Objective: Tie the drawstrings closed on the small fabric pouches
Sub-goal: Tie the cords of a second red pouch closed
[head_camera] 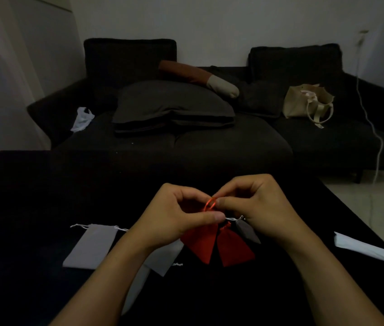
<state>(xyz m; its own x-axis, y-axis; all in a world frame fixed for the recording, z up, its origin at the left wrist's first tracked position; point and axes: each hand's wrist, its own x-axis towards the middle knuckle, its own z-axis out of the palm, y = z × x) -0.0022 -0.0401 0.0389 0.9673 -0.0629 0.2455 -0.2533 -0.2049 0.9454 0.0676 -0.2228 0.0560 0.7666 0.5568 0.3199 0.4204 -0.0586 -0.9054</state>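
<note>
Two red fabric pouches lie side by side on the black table (45,184); the left red pouch (200,243) hangs from my hands, and the right red pouch (234,249) sits beside it with its neck gathered. My left hand (176,215) pinches the left pouch's neck between thumb and curled fingers. My right hand (254,203) pinches the red drawstring (209,204), which forms a small loop between both hands. A dark grey pouch (247,231) with a white string lies under my right hand.
A light grey pouch (92,245) lies flat at the left, another grey pouch (165,258) partly under my left wrist. A white folded item (365,248) rests near the table's right edge. Behind the table stands a dark sofa (209,142) with cushions and a beige bag (306,104).
</note>
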